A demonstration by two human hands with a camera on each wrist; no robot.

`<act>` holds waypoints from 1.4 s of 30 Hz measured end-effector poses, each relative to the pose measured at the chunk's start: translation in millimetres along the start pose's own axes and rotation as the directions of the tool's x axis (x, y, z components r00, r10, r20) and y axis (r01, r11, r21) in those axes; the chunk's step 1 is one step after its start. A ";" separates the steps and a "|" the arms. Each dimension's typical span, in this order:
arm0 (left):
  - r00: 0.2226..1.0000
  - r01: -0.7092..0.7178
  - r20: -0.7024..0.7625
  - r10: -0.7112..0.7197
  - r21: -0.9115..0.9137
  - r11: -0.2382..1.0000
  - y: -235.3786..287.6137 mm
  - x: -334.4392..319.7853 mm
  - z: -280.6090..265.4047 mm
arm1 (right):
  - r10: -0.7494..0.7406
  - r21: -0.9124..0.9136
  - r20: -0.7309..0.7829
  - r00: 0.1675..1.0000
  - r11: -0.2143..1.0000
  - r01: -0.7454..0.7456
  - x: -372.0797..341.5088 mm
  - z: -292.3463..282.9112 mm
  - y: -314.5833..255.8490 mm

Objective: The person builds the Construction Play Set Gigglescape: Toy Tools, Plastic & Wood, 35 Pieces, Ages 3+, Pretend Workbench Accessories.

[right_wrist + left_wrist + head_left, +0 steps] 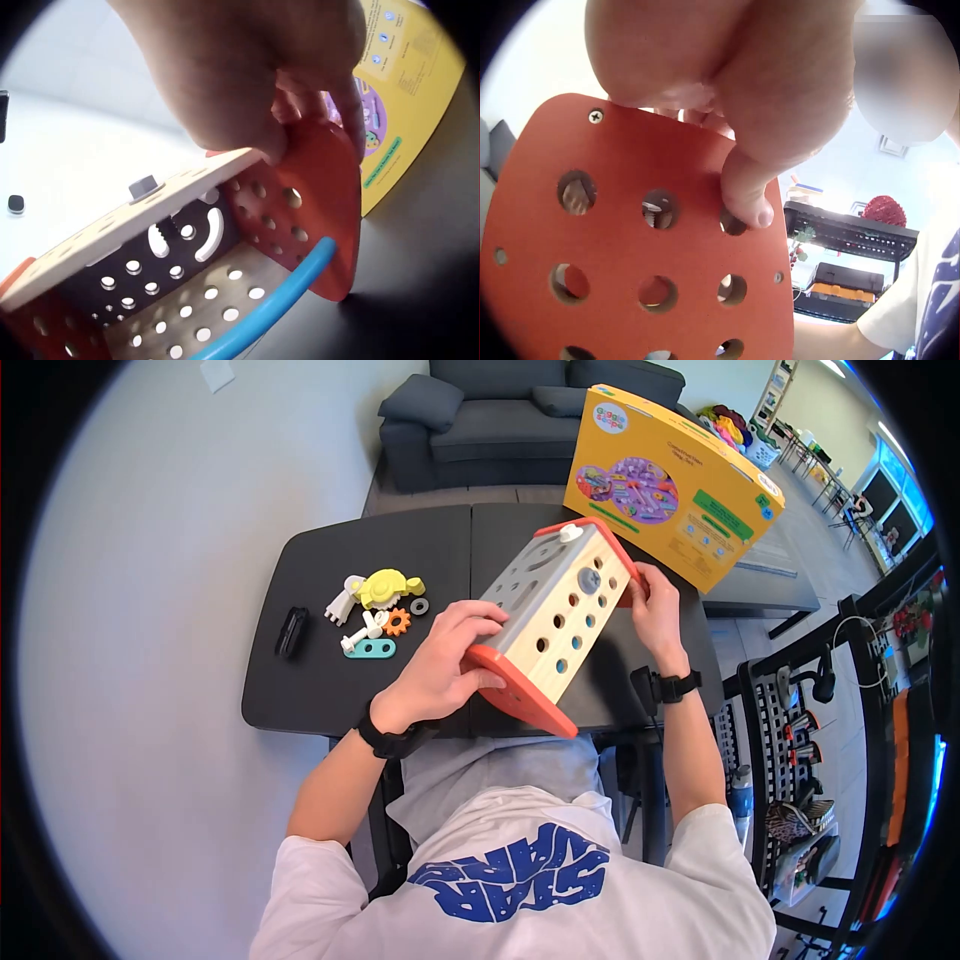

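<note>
A toy toolbox (548, 670) with a pale wooden side, a grey side and red ends is held tilted over the black table. My left hand (435, 670) grips its near red end panel (615, 247), thumb on the outer face beside a hole. At the far red end, my right hand (655, 615) pinches the panel's edge. A grey bolt head (590, 580) stands out from the wooden side, and a white knob (570, 533) sits at the grey side's far corner. The right wrist view shows the hollow inside and a curved blue handle (277, 304).
Left on the table (300, 570) lie a yellow toy piece (385, 588), an orange gear (398, 622), a grey ring (419, 605), a teal holed strip (370, 650), white pieces and a black object (292, 632). A yellow box (640, 450) stands behind; shelving (775, 730) is at right.
</note>
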State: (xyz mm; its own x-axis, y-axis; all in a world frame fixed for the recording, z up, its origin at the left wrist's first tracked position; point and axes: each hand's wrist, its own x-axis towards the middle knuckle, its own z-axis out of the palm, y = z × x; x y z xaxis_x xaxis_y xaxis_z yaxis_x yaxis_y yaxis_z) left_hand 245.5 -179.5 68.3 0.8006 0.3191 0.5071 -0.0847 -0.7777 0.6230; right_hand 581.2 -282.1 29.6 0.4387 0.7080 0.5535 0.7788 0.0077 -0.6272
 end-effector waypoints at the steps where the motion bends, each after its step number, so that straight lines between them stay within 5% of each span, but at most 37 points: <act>1: 0.997 0.070 -0.020 -0.072 -0.073 0.995 -2.1 -3.6 1.1 | -0.084 -0.012 -0.097 0.992 0.996 0.083 1.2 -1.1 -3.6; 15: 0.959 0.171 0.222 -0.178 0.050 0.984 -8.0 -31.5 20.1 | -0.265 -0.219 -0.053 0.963 0.944 0.247 26.4 -24.1 -43.3; 23: 0.912 0.192 0.359 -0.199 0.056 0.980 -13.8 -40.2 28.8 | -0.171 -0.199 0.022 0.985 0.965 0.172 36.9 0.7 -43.8; 37: 0.844 0.182 0.412 -0.344 0.384 0.905 -36.9 -33.9 5.0 | -0.185 -0.241 0.212 0.960 0.942 0.234 76.6 58.8 -57.2; 42: 0.880 0.269 0.152 -0.450 0.622 0.735 -78.7 -21.6 -18.3 | -0.160 -0.322 0.327 0.931 0.908 0.269 86.5 77.9 -60.5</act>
State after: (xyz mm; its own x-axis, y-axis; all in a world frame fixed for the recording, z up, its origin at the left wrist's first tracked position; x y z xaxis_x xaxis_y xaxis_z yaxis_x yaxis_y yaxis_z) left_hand 224.1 -115.3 19.2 0.8327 0.5486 0.0754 0.5220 -0.8231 0.2234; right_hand 537.0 -166.3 72.7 0.1374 0.8888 0.4372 0.9693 -0.0297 -0.2442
